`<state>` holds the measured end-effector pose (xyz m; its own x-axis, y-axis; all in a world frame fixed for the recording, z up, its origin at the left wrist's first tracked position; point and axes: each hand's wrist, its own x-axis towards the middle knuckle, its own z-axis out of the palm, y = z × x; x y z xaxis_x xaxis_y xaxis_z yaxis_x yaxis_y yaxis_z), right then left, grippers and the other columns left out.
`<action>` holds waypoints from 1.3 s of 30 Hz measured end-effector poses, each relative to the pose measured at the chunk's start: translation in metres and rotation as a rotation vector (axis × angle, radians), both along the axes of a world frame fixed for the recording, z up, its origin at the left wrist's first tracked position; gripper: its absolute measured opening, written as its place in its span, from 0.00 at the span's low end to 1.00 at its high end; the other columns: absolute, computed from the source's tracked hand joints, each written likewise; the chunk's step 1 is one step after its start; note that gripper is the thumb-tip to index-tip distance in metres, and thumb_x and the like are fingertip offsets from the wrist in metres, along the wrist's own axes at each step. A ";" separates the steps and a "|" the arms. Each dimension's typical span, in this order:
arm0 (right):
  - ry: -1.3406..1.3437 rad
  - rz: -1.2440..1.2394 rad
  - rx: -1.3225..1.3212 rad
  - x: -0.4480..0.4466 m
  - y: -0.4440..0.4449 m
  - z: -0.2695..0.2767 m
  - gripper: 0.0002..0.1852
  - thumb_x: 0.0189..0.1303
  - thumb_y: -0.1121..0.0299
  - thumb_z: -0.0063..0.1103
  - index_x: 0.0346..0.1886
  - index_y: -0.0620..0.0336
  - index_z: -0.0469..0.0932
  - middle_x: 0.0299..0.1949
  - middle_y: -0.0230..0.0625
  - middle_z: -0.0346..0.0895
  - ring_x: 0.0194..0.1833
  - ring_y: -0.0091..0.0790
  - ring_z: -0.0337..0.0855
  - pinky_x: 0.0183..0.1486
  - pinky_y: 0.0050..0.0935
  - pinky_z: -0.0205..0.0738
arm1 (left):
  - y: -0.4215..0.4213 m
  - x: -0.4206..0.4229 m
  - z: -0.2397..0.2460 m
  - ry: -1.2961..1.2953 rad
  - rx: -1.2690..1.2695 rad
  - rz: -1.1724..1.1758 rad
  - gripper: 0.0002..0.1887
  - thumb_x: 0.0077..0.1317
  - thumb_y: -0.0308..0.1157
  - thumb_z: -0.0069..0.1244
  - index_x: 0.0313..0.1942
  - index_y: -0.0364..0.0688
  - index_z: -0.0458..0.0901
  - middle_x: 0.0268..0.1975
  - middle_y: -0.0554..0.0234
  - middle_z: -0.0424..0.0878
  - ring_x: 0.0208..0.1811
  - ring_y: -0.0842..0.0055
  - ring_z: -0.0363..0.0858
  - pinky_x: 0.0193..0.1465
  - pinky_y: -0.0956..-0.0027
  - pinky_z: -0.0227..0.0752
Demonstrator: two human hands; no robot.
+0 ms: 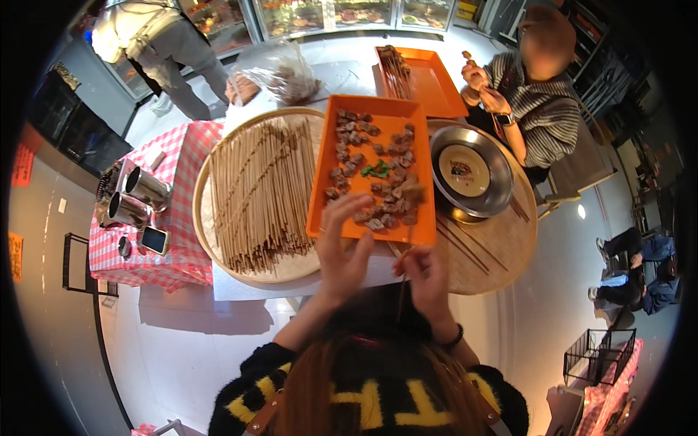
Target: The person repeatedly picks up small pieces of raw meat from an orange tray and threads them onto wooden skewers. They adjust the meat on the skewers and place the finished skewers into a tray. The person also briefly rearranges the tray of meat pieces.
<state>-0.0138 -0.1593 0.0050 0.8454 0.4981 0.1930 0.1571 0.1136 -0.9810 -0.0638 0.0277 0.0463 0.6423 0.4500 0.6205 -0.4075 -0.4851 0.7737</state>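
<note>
My right hand [428,278] grips a thin wooden skewer [402,297] just below the near edge of an orange plastic tray [319,163]. Blurred pieces of food [413,192] sit at the skewer's upper end, over the tray's right side. With fingers spread, my left hand [344,245] is raised over the tray's near left corner and holds nothing that I can see. Small brown chunks, seemingly meat [390,207], lie in two groups in the tray, with a green leafy sprig [375,169] between them. Many wooden skewers [267,201] lie on a round woven tray [204,218] to the left.
A steel bowl [504,185] and loose skewers stand on another woven tray [507,278] at right. Behind are a second orange tray [436,82] and a plastic bag [272,65]. A seated person [537,103] holds a skewer. Metal cups [147,188] and a phone [155,240] are at left.
</note>
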 end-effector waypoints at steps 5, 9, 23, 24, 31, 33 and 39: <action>-0.156 -0.357 -0.026 0.054 -0.058 0.040 0.09 0.79 0.74 0.55 0.57 0.62 0.73 0.37 0.36 0.81 0.35 0.23 0.79 0.40 0.22 0.75 | 0.049 0.012 0.018 0.168 0.098 0.083 0.17 0.64 0.20 0.57 0.54 0.39 0.85 0.58 0.53 0.85 0.67 0.62 0.78 0.65 0.60 0.73; -0.091 -0.425 -0.001 0.068 -0.100 0.052 0.07 0.79 0.76 0.53 0.54 0.63 0.75 0.38 0.39 0.81 0.32 0.23 0.75 0.38 0.22 0.70 | 0.098 0.034 0.018 0.483 0.364 0.096 0.15 0.65 0.25 0.61 0.52 0.40 0.84 0.53 0.57 0.86 0.60 0.61 0.79 0.66 0.58 0.69; -0.088 -0.343 0.302 0.095 -0.199 0.046 0.15 0.65 0.69 0.73 0.46 0.60 0.75 0.33 0.34 0.77 0.32 0.24 0.71 0.41 0.26 0.60 | 0.130 0.114 -0.010 0.758 0.737 -0.166 0.18 0.62 0.29 0.65 0.53 0.41 0.85 0.52 0.57 0.85 0.58 0.58 0.77 0.69 0.55 0.65; -0.068 -0.308 0.323 0.096 -0.200 0.046 0.17 0.64 0.67 0.75 0.46 0.60 0.74 0.31 0.32 0.76 0.31 0.24 0.71 0.41 0.26 0.59 | 0.123 0.114 -0.011 0.744 0.704 -0.225 0.19 0.61 0.29 0.65 0.53 0.41 0.86 0.52 0.57 0.85 0.58 0.58 0.77 0.69 0.55 0.65; -0.190 -0.532 -0.056 0.087 -0.165 0.041 0.19 0.82 0.58 0.52 0.39 0.66 0.79 0.31 0.39 0.80 0.28 0.24 0.71 0.39 0.26 0.65 | 0.085 0.146 -0.022 0.600 0.726 -0.493 0.22 0.60 0.30 0.67 0.55 0.42 0.85 0.54 0.57 0.84 0.60 0.59 0.76 0.70 0.54 0.64; -0.179 -0.540 -0.145 0.080 -0.152 0.041 0.19 0.82 0.59 0.52 0.39 0.68 0.80 0.34 0.41 0.82 0.28 0.25 0.72 0.38 0.26 0.66 | 0.080 0.158 -0.031 0.626 0.766 -0.538 0.21 0.60 0.29 0.66 0.54 0.42 0.84 0.54 0.57 0.83 0.60 0.58 0.76 0.69 0.54 0.64; -0.230 -0.572 -0.162 0.084 -0.135 0.041 0.18 0.82 0.62 0.51 0.38 0.67 0.79 0.33 0.38 0.77 0.32 0.25 0.72 0.37 0.24 0.66 | 0.069 0.170 -0.056 0.624 0.834 -0.511 0.21 0.59 0.31 0.66 0.53 0.42 0.84 0.54 0.58 0.82 0.59 0.58 0.76 0.66 0.54 0.65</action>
<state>0.0699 -0.2946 0.0463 0.9324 0.0182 0.3610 0.3573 -0.1973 -0.9129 0.1061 0.0969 -0.0098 0.9300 -0.3493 0.1141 -0.3634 -0.8282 0.4266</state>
